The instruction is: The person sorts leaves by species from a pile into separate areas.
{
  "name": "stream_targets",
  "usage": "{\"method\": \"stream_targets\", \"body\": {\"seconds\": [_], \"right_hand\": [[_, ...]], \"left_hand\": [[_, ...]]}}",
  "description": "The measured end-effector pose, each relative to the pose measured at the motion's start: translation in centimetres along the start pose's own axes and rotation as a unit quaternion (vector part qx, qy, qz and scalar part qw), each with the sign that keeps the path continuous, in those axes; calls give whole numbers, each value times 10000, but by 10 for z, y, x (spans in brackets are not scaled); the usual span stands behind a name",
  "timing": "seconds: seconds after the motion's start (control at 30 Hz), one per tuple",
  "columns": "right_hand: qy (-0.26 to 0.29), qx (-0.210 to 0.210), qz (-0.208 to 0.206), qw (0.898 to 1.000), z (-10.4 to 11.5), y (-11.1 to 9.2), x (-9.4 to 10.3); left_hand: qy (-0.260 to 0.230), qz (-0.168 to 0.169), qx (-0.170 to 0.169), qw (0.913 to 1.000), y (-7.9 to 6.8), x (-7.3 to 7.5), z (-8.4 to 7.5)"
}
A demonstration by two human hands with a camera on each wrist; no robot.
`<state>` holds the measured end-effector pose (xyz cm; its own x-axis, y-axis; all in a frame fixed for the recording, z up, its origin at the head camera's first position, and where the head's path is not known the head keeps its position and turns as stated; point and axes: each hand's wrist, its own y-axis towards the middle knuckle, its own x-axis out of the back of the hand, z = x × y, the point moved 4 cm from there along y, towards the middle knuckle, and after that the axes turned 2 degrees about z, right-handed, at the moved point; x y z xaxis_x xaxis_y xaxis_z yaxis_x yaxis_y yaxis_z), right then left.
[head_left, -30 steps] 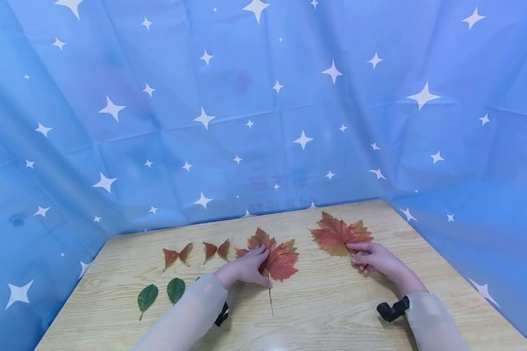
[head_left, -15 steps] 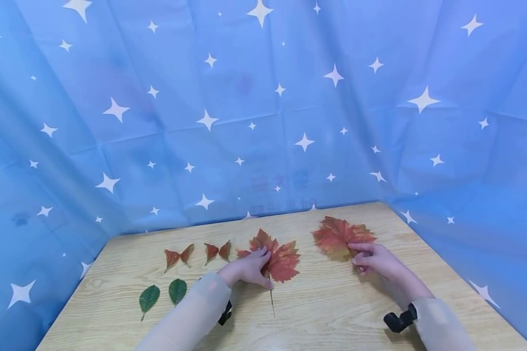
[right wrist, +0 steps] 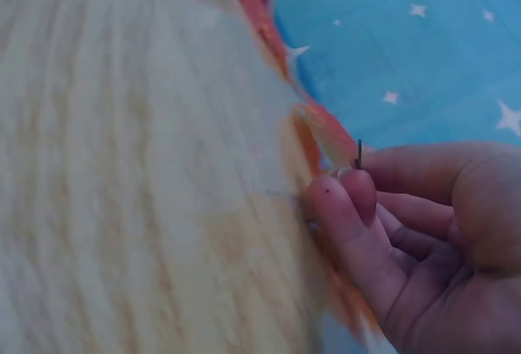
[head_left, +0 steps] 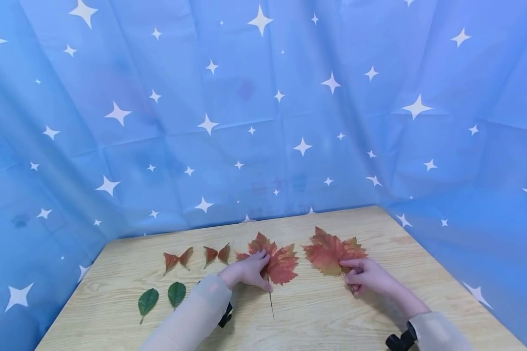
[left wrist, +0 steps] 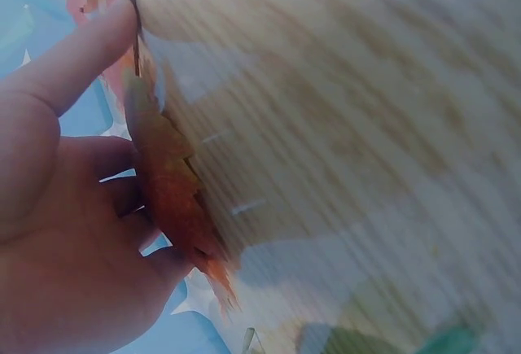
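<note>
In the head view my left hand (head_left: 248, 270) rests on a red-orange maple leaf (head_left: 284, 267), fingers spread over its left part and thumb by its thin dark stem (head_left: 272, 307). The left wrist view shows the thumb (left wrist: 98, 53) touching that stem, with the other fingers partly hidden behind the leaf (left wrist: 167, 179). To the right, a second red-orange maple leaf (head_left: 327, 252) lies close over the table, its base at my right hand (head_left: 369, 279). That hand pinches the leaf's stem (right wrist: 360, 155) between thumb and fingers, as the right wrist view shows.
Two pairs of small reddish-brown leaves (head_left: 170, 262) lie on the wooden table (head_left: 325, 321) left of the maple leaves. Nearer the front are green leaves (head_left: 148, 301), beside my left sleeve (head_left: 189, 317). A blue star-printed cloth (head_left: 263, 107) hangs behind the table.
My right hand has drawn its maple leaf a little left and nearer, towards the other maple leaf. The left hand stays on its leaf. The head view has tilted slightly.
</note>
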<state>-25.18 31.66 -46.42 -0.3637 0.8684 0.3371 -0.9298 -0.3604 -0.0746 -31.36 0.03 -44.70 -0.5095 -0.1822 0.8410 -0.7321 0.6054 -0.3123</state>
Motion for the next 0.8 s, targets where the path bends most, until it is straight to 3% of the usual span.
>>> {"method": "stream_targets", "body": {"seconds": [0.4,0.8], "right_hand": [[-581,-143,-82,9982,2,9,-4],[-1274,-391,-462,9900,4,13,-2]], "left_hand": [[19,-36,47,10000,0,-1,0],[98,-66,135,9998,4,-1,2]]}}
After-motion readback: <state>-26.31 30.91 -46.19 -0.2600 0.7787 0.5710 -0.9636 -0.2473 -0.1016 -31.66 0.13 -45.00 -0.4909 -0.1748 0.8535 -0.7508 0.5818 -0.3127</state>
